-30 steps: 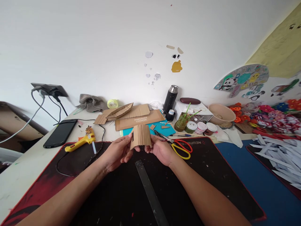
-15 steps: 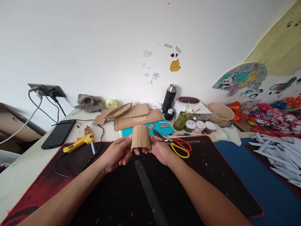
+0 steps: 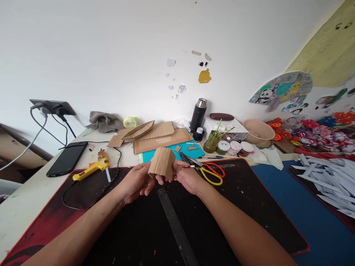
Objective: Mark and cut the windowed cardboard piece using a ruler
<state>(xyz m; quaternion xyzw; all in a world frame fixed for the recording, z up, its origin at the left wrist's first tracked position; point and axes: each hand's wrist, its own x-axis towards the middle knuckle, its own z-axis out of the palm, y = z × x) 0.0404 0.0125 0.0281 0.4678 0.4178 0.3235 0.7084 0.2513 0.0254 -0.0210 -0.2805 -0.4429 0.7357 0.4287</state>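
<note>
Between my hands is a curved piece of cardboard (image 3: 162,162), bent like an arch with its ridges running lengthwise, held above the black mat. My left hand (image 3: 138,181) grips its left edge, some fingers tucked beneath. On the right edge, my right hand (image 3: 186,176) is closed round the cardboard, and a pencil (image 3: 188,166) sticks out to the right from beside its thumb. Below the hands a dark ruler (image 3: 176,225) lies on the mat. Scissors (image 3: 212,173) with red and yellow handles rest just right of my right hand.
A yellow glue gun (image 3: 93,170) with its cord lies at left, near a black phone (image 3: 67,159). Behind are cardboard pieces (image 3: 163,141), a black thermos (image 3: 198,114), paint jars (image 3: 235,147) and a bowl (image 3: 259,131). White paper strips (image 3: 327,181) are heaped at right.
The curved cardboard has tilted and turned a little, its near end swinging left, while both hands keep hold of it. The view has shifted slightly.
</note>
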